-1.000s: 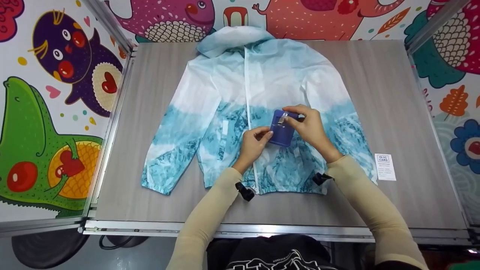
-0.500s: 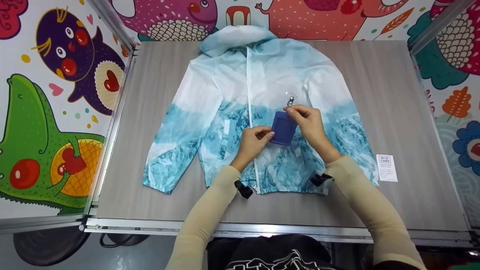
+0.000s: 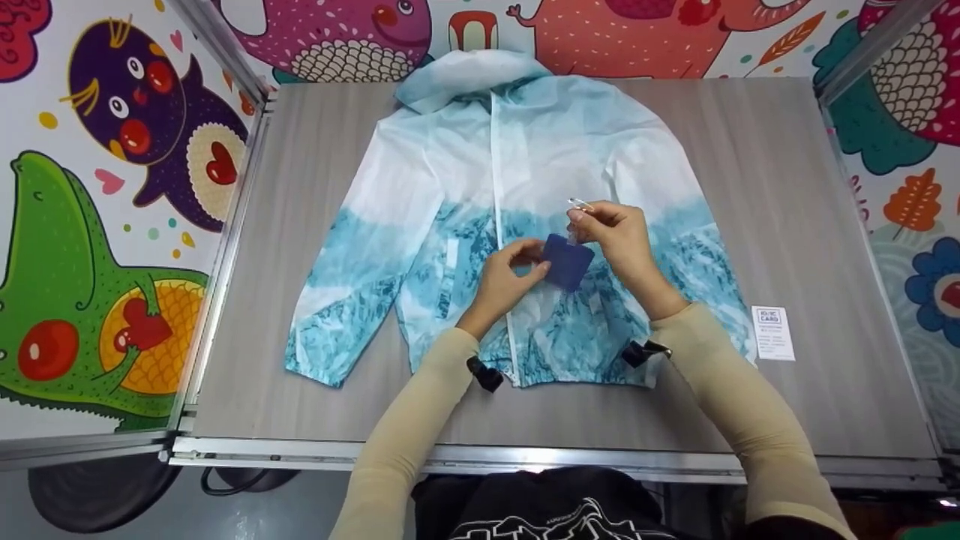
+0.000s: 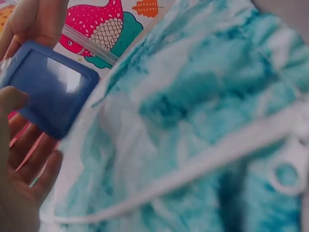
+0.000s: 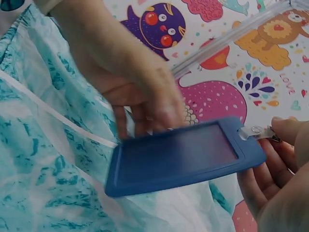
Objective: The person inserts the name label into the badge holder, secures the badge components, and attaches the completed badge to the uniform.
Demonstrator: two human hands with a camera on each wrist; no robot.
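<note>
A blue badge holder with a clear window is held above a teal-and-white hooded jacket lying spread on the table. My left hand pinches the holder's edge; in the left wrist view the thumb lies over the holder's frame. My right hand pinches the clear strap at the holder's slotted end, with fingers curled beneath. A bit of the shiny metal clip sticks out past the right fingertips; the rest of it is hidden. The holder hangs tilted, apart from the jacket.
A white printed card lies beside the jacket's right sleeve cuff. Metal rails frame the wood-grain table, and cartoon-printed panels stand at its sides and back. A zipper pull shows at the jacket's hem.
The right hand has shifted its hold from over the holder's face to the strap beyond its top edge. The holder has turned and tilted, and the clip has swung outward.
</note>
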